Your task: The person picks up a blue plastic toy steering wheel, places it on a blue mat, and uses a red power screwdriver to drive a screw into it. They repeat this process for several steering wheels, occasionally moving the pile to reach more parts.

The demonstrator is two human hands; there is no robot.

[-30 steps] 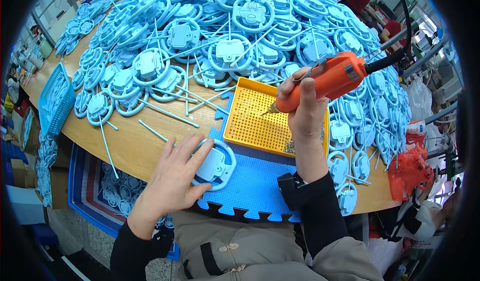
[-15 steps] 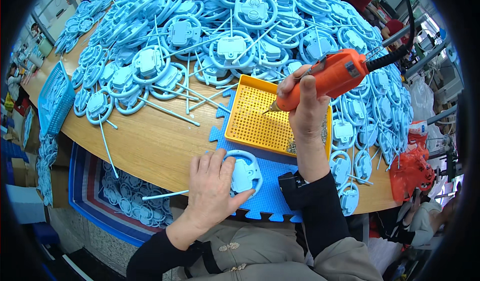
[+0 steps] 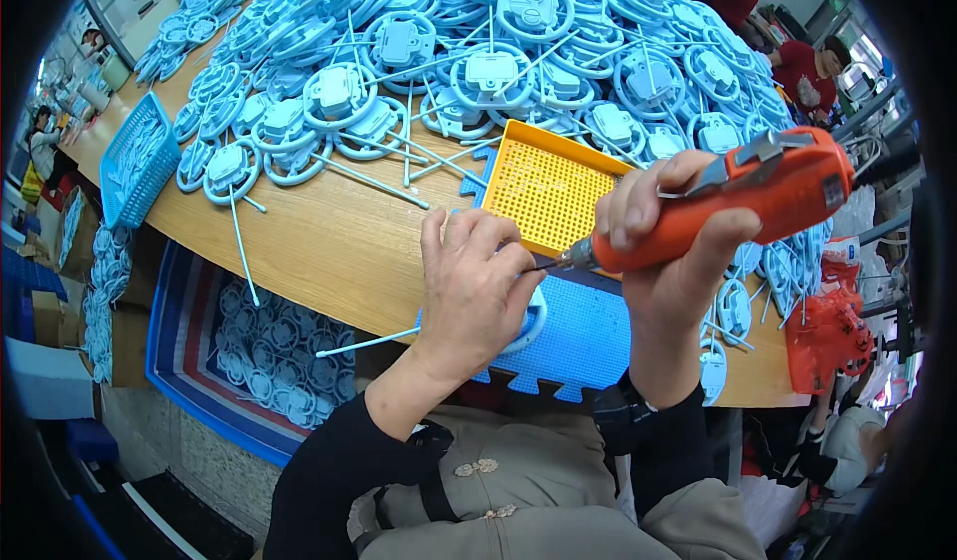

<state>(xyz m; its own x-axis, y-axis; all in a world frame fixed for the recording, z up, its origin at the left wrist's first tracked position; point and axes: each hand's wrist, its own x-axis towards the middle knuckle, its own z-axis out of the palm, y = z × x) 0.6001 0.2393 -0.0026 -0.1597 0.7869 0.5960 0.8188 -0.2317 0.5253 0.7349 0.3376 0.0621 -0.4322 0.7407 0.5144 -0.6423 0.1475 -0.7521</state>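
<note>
My right hand (image 3: pixel 666 296) grips an orange electric screwdriver (image 3: pixel 783 193), its bit pointing left and slightly down. The bit's tip meets the fingertips of my left hand (image 3: pixel 474 286). The left thumb and fingers are closed together there; whatever they pinch is too small or hidden to make out. Beneath that hand a light-blue plastic ring part (image 3: pixel 532 329) lies mostly covered, and its thin stick juts out to the left. Under the part is a blue foam mat (image 3: pixel 588 336). Just beyond the hands stands a yellow perforated tray (image 3: pixel 538 186), its right end hidden behind my right hand.
A large heap of light-blue ring parts with sticks (image 3: pixel 488 66) covers the table's far side. A blue basket (image 3: pixel 140 176) of sticks stands at the left edge. Below the table, a bin (image 3: pixel 179 351) holds more parts. A red bag (image 3: pixel 827 341) hangs at right; other people sit beyond.
My right hand has brought the screwdriver from over the yellow tray down and nearer, its bit now at my left fingertips. My left hand has risen from the ring part's edge toward the bit.
</note>
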